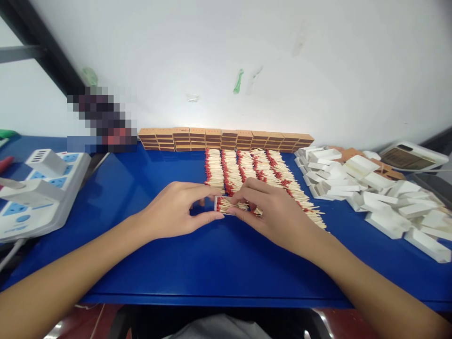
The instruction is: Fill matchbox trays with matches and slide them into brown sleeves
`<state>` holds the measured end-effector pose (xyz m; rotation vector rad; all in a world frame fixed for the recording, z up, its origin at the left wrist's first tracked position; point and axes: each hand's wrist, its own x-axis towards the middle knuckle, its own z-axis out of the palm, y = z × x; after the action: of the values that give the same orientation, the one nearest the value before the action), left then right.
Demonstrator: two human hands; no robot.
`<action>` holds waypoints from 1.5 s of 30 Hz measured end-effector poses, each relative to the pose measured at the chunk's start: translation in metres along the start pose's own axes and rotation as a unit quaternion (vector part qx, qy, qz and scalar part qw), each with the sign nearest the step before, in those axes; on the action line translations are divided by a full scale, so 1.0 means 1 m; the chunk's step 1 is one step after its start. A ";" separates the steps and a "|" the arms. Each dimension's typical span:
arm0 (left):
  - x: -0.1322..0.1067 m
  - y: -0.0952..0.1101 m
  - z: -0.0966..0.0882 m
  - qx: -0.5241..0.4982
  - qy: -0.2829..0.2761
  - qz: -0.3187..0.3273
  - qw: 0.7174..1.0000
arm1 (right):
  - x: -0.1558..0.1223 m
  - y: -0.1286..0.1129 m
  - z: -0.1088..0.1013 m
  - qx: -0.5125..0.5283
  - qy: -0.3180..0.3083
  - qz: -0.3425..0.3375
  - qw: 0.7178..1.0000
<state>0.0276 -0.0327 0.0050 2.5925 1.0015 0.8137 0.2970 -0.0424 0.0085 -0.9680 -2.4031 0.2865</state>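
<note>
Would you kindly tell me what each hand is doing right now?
Left hand: closed on the white tray end.
Right hand: closed on matches in it.

Bright, even light; soft shadows under the hands, wide-angle bending at edges.

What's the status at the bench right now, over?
Left hand and right hand both grip a small white tray of matches. Loose match rows lie just behind. Nothing blocking.

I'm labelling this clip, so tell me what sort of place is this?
Probably a small hand-packing workstation for matches. On the blue table lie rows of loose red-tipped matches, a pile of empty white trays and a stacked row of brown matchboxes. Both hands hold a tray of matches.
</note>
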 end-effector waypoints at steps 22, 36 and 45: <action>0.003 0.000 -0.001 -0.050 0.000 -0.045 0.998 | 0.000 0.000 0.003 -0.005 0.028 -0.003 1.000; 0.004 0.000 -0.002 -0.060 -0.003 -0.075 0.995 | 0.001 0.002 0.006 0.021 0.084 -0.008 0.996; 0.011 -0.009 -0.017 -0.061 0.027 -0.104 0.992 | 0.002 -0.001 0.000 0.014 0.153 -0.005 0.988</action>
<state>0.0194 -0.0178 0.0197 2.3283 1.1761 0.8660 0.2953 -0.0422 0.0093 -0.9143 -2.1190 0.1544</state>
